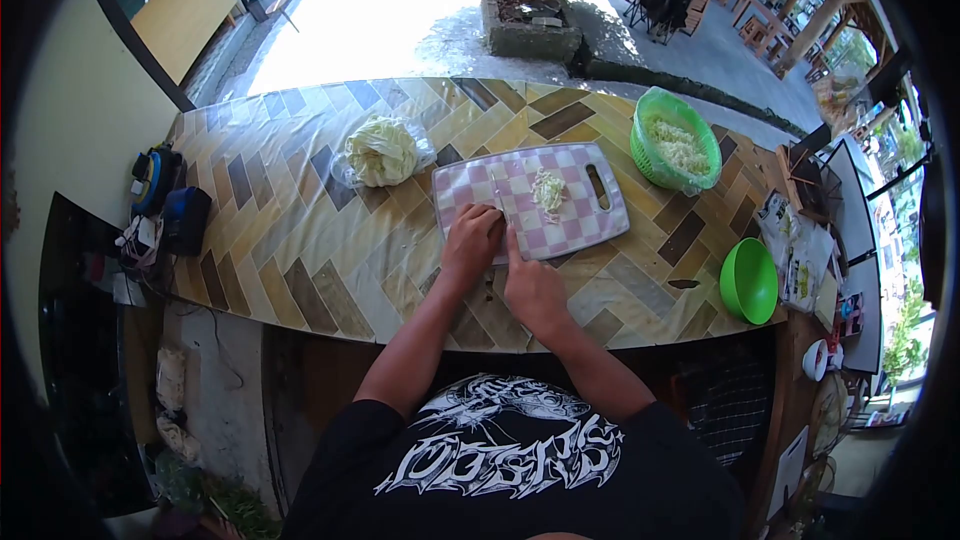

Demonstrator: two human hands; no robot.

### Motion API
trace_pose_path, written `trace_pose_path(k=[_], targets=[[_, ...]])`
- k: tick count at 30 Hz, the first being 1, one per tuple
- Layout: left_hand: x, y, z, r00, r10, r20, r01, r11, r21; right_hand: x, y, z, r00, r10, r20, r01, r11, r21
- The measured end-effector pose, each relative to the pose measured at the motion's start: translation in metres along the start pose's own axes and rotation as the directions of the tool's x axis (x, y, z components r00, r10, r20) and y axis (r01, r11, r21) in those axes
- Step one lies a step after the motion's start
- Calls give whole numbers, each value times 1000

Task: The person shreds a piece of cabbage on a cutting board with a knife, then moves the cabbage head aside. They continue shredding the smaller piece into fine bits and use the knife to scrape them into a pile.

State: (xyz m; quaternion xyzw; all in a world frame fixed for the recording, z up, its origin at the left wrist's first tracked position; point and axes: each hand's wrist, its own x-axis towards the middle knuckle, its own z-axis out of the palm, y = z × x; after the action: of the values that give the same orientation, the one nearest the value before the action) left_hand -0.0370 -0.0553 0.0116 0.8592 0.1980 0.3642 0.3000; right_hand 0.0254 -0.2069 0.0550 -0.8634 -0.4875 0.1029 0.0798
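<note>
A pink and white checkered cutting board (585,230) lies on the patterned table (285,240). My left hand (474,240) rests on its left part, fingers curled together over something too hidden to name. Beside it, my right hand (532,285) is closed around a knife, index finger stretched along it; the thin blade (497,187) points away from me. A small pile of shredded cabbage (549,192) sits right of the blade. Behind and left of the board is a cabbage (381,152) in clear plastic.
A green basket (645,153) lined with plastic holds shredded cabbage at the right. Nearer the right edge stands a green bowl (749,281), with plastic packets (800,250) beyond it. Dark devices (185,221) with cables are at the left edge.
</note>
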Motion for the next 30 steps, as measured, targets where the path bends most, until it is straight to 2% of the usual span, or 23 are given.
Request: trace_pose_path(k=[5, 10, 14, 17, 20, 23, 30], targets=[[-1, -4, 2, 1000, 7, 0, -7, 1000, 8, 10, -1, -8, 1000, -2, 30, 1, 999, 43], [-2, -10, 8, 1000, -20, 21, 20, 1000, 22, 26, 16, -14, 999, -2, 47, -6, 984, 176], [-4, -13, 10, 1000, -17, 4, 17, 1000, 25, 12, 17, -32, 997, -23, 72, 6, 973, 230], [-4, -9, 7, 999, -50, 15, 50, 999, 12, -2, 2, -36, 990, 28, 135, -44, 992, 119], [-3, -6, 6, 1000, -19, -25, 20, 1000, 13, 2, 1, -10, 996, 22, 87, -26, 998, 48], [-2, -3, 5, 999, -17, -34, 18, 1000, 17, 10, 6, -4, 999, -7, 37, 5, 998, 70], [-1, -3, 3, 997, -67, 30, 66, 997, 36, 1, 14, -38, 993, -31, 113, 19, 994, 106]])
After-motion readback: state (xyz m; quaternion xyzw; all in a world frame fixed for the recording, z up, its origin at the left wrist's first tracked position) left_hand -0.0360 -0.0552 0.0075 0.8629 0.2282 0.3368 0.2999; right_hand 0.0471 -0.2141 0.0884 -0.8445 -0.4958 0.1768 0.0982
